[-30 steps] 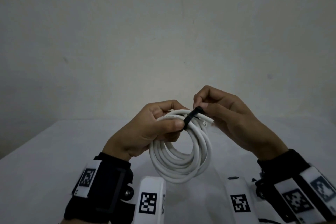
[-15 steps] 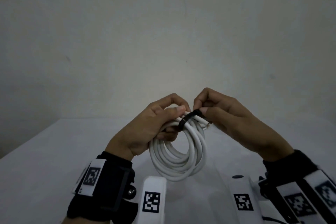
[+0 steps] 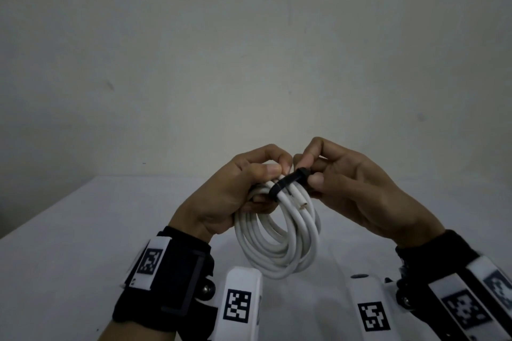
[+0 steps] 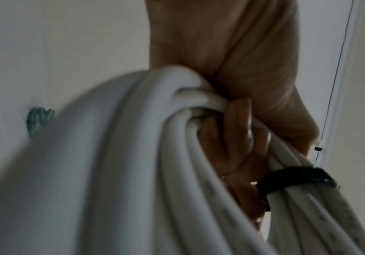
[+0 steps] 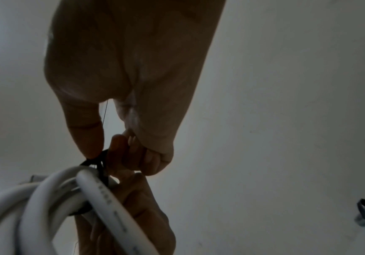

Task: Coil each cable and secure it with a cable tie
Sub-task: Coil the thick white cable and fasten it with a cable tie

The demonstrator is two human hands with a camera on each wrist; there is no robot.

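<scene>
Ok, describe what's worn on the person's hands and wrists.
Both hands are bare: left hand, right hand. Each wrist carries a black strap bearing white tags printed with black square-patterned markers. White camera mounts with similar markers sit beneath both wrists.

The coiled round plastic cable (image 3: pixel 277 243) was white; the fabric tie strap (image 3: pixel 288 181) between the hands was black.

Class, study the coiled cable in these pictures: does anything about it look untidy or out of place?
One thing: a cut end of the white cable pokes free just below the black tie, not tucked into the loops. Otherwise the coil hangs neatly, gripped by the left hand, while the right hand pinches the tie.
</scene>
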